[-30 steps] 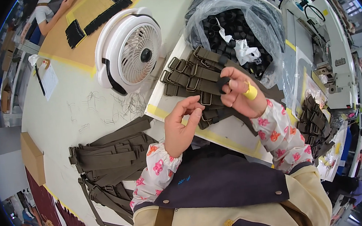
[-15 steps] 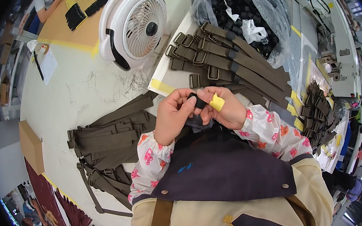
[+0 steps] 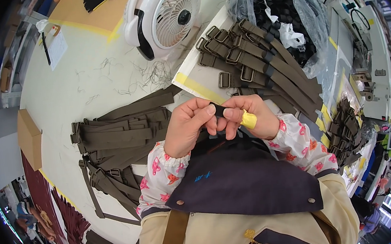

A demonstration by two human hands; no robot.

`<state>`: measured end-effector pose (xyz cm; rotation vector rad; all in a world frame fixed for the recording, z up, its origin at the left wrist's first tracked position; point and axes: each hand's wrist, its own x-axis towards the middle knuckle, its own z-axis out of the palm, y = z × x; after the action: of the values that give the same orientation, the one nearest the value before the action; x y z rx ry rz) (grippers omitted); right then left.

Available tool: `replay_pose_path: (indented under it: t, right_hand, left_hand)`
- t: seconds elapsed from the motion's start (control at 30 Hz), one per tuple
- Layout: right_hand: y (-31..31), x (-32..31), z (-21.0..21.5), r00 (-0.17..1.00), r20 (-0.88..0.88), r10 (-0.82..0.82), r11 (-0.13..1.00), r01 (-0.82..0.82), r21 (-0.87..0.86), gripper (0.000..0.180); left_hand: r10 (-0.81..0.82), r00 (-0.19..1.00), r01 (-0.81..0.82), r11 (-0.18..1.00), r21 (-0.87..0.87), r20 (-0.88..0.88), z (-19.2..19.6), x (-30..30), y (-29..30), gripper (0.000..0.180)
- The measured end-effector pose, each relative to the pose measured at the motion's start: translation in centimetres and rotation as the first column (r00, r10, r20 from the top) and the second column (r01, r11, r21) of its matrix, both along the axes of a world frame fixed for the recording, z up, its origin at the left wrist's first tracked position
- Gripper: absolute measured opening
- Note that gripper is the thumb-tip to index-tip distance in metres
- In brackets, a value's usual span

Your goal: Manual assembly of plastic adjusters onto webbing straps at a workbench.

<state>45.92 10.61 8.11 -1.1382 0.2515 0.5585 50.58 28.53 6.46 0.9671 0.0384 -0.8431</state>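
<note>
A small black band (image 3: 219,110) is held between my two hands in front of my dark apron (image 3: 238,179). My left hand (image 3: 187,125) is closed, pinching the band's left end between thumb and finger. My right hand (image 3: 257,116) grips its other end, with yellow tape (image 3: 248,120) wrapped round the thumb. Just beyond my right hand lie olive-brown webbing straps (image 3: 265,68) with metal buckles, fanned out on a white board. More straps (image 3: 121,134) are stacked on the table to the left of my left hand.
A white fan (image 3: 166,19) stands on the far side of the table. Behind the buckled straps is a clear plastic bag (image 3: 320,20) full of black bands. A sewing machine (image 3: 373,58) stands at the right. Loose threads (image 3: 151,77) and a cardboard piece (image 3: 30,138) lie leftward.
The black band now shows stretched out flatter between my fingers, and my right hand has shifted slightly right. The whole view has shifted, with the fan and straps appearing further right.
</note>
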Motion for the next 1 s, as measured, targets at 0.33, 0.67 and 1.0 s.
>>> replay_pose_path:
  t: [0.33, 0.67, 1.0]
  right_hand:
    - [0.7, -0.2, -1.4, 0.988, 0.088, -0.126, 0.981, 0.137, -0.134, 0.017]
    - [1.3, 0.2, -4.1, 0.952, 0.213, -0.221, 0.951, 0.259, -0.168, 0.022]
    - [2.8, 0.7, -6.3, 0.999, 0.039, 0.019, 0.988, -0.013, -0.153, 0.032]
  left_hand:
    - [-0.026, 0.983, 0.007, 0.995, 0.103, 0.181, -0.8, -1.0, 0.5, 0.01]
    - [-0.359, 0.601, -0.337, 0.696, 0.634, 0.714, -6.1, -1.1, 6.1, 0.021]
    - [-0.791, 0.287, -0.601, 0.29, 0.744, 0.54, -9.6, -1.0, 17.1, 0.029]
